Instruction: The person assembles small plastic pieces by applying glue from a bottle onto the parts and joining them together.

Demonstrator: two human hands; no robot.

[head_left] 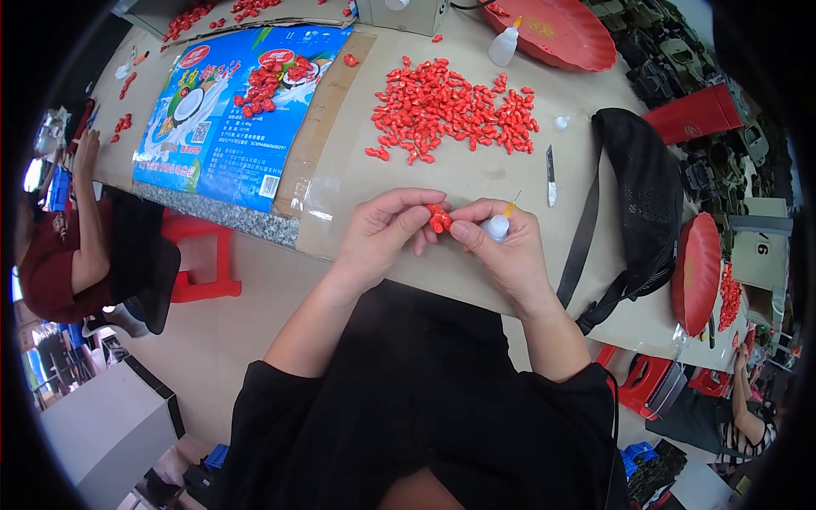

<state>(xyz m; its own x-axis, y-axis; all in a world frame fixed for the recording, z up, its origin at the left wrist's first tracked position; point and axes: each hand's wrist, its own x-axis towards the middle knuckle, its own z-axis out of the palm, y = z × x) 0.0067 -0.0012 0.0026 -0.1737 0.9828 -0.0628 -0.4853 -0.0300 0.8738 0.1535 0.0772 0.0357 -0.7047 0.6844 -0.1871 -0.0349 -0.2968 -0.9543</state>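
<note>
At the far left we see a co-worker point(64, 263), one hand near a few red pieces on the table point(340, 170), with a red stool point(204, 263) alongside. Next comes a blue printed sheet point(225, 183) bearing a small pile point(259, 93) of red pieces. Our left hand point(380, 234) pinches a knobbly red piece point(439, 221) between thumb and fingers, above the table's near side. Behind it spreads a large heap point(442, 110) of such pieces. Our right hand point(510, 255) has its thumb against the piece's right side; we also hold a white bottle point(496, 227) in it, yellow needle tip pointing up. A second bottle point(503, 47) is at the back, just beside a red tray point(586, 38). Farther right we have a knife point(552, 178), a black bag point(642, 195), a red box point(693, 116) and another red tray point(693, 276).
</note>
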